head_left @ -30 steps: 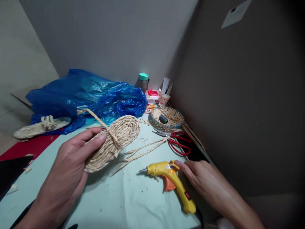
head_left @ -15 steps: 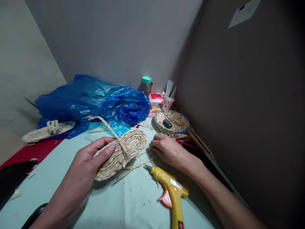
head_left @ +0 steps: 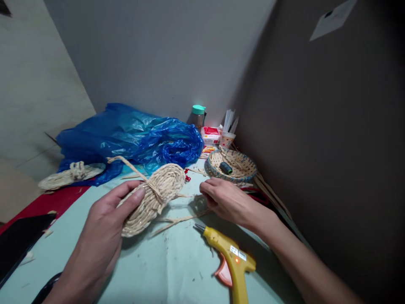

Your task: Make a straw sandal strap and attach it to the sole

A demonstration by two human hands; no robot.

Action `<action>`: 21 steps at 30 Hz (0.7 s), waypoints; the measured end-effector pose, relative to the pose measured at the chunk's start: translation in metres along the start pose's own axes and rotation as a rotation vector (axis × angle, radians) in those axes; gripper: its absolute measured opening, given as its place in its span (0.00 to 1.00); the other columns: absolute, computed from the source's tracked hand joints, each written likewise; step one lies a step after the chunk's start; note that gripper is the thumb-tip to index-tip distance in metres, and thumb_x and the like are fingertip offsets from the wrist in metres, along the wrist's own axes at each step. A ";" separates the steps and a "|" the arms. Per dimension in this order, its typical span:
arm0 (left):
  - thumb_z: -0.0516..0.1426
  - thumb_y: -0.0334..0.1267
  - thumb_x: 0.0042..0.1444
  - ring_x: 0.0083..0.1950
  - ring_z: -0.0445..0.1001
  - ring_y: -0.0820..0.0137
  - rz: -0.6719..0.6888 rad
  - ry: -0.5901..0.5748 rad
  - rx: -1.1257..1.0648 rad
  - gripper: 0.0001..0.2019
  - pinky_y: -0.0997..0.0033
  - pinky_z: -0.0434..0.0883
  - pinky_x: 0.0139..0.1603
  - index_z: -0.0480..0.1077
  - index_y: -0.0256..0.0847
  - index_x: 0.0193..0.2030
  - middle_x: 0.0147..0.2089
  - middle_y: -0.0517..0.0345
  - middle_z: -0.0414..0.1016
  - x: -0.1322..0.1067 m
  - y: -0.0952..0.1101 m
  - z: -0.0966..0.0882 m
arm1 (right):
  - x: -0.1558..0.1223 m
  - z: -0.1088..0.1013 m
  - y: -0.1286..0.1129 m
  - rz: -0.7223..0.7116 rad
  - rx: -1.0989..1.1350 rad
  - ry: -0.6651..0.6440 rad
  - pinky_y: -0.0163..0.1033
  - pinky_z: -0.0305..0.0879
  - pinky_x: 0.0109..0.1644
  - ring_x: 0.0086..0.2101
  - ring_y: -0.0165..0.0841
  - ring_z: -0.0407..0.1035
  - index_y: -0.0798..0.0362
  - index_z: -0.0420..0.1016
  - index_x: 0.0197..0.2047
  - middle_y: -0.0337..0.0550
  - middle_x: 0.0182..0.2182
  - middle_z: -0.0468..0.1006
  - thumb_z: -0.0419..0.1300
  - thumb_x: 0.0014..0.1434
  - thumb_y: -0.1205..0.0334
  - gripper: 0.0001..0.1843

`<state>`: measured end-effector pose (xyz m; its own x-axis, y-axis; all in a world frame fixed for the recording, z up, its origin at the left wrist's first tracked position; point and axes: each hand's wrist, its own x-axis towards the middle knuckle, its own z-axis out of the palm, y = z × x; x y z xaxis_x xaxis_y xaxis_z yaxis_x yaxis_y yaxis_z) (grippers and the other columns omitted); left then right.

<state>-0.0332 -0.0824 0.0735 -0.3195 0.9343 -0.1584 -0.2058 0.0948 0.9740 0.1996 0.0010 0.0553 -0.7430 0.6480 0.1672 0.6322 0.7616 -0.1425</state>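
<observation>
A woven straw sole is gripped in my left hand, thumb on top and fingers beneath. Across the sole's middle runs a twisted straw cord, its loose end sticking up to the left. From the sole's right side a thin straw strand stretches to my right hand, whose curled fingers pinch it. Another straw strand lies slack below, passing under the right hand. Just in front of that hand lies a yellow hot glue gun, its small light glowing orange.
A shallow woven basket holds a dark thread spool. Red-handled scissors lie partly behind my right wrist. Farther back are a blue plastic bag, a bottle and a paper cup. A straw slipper lies left.
My left hand has drawn the sole slightly left, widening the gap to my right hand. The strand between them shows longer and straighter. The whole view has shifted a little.
</observation>
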 end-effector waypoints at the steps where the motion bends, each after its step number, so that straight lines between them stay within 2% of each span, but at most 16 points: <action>1: 0.68 0.41 0.46 0.39 0.79 0.69 0.027 0.039 -0.010 0.19 0.78 0.74 0.36 0.76 0.46 0.47 0.42 0.63 0.82 0.000 0.002 0.000 | -0.002 -0.005 0.001 -0.012 0.033 0.036 0.36 0.56 0.34 0.31 0.32 0.63 0.55 0.68 0.36 0.43 0.32 0.72 0.52 0.56 0.79 0.10; 4: 0.67 0.41 0.48 0.37 0.78 0.70 0.047 0.071 0.016 0.19 0.78 0.72 0.36 0.75 0.46 0.49 0.41 0.64 0.82 0.000 0.004 -0.001 | -0.010 -0.022 -0.003 -0.058 0.131 0.144 0.34 0.58 0.37 0.33 0.30 0.64 0.54 0.65 0.42 0.41 0.35 0.71 0.49 0.59 0.79 0.13; 6: 0.65 0.46 0.52 0.38 0.78 0.68 0.023 -0.007 0.099 0.20 0.75 0.72 0.37 0.73 0.46 0.52 0.42 0.63 0.82 0.001 0.002 -0.002 | -0.015 -0.031 -0.011 -0.095 0.234 0.210 0.33 0.59 0.38 0.34 0.29 0.64 0.54 0.66 0.43 0.40 0.35 0.72 0.49 0.60 0.78 0.12; 9: 0.62 0.51 0.55 0.39 0.77 0.67 0.035 -0.132 0.264 0.20 0.74 0.71 0.39 0.74 0.44 0.51 0.43 0.61 0.82 0.001 -0.004 -0.001 | -0.021 -0.038 -0.024 -0.123 0.407 0.260 0.33 0.59 0.39 0.34 0.28 0.66 0.55 0.72 0.40 0.39 0.33 0.74 0.54 0.64 0.72 0.07; 13: 0.62 0.52 0.55 0.40 0.77 0.66 0.019 -0.241 0.377 0.20 0.73 0.69 0.39 0.76 0.43 0.50 0.44 0.59 0.82 -0.001 -0.009 0.003 | -0.025 -0.044 -0.034 -0.126 0.512 0.242 0.35 0.62 0.42 0.37 0.30 0.70 0.56 0.79 0.39 0.42 0.34 0.78 0.61 0.65 0.65 0.06; 18: 0.61 0.54 0.55 0.46 0.78 0.61 0.025 -0.304 0.494 0.21 0.70 0.70 0.45 0.76 0.44 0.50 0.45 0.58 0.83 -0.005 -0.010 0.004 | -0.022 -0.055 -0.039 -0.167 0.690 0.132 0.34 0.64 0.42 0.35 0.29 0.71 0.57 0.79 0.37 0.41 0.33 0.79 0.64 0.62 0.68 0.03; 21: 0.60 0.55 0.55 0.47 0.77 0.60 0.010 -0.325 0.554 0.23 0.69 0.69 0.47 0.76 0.43 0.51 0.48 0.57 0.82 -0.008 -0.010 0.003 | -0.016 -0.058 -0.041 -0.179 0.639 0.086 0.34 0.63 0.42 0.36 0.29 0.70 0.58 0.78 0.38 0.40 0.33 0.78 0.62 0.64 0.66 0.04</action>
<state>-0.0257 -0.0897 0.0654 -0.0047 0.9843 -0.1764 0.3320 0.1679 0.9282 0.1985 -0.0408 0.1154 -0.7876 0.5294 0.3154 0.2264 0.7246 -0.6509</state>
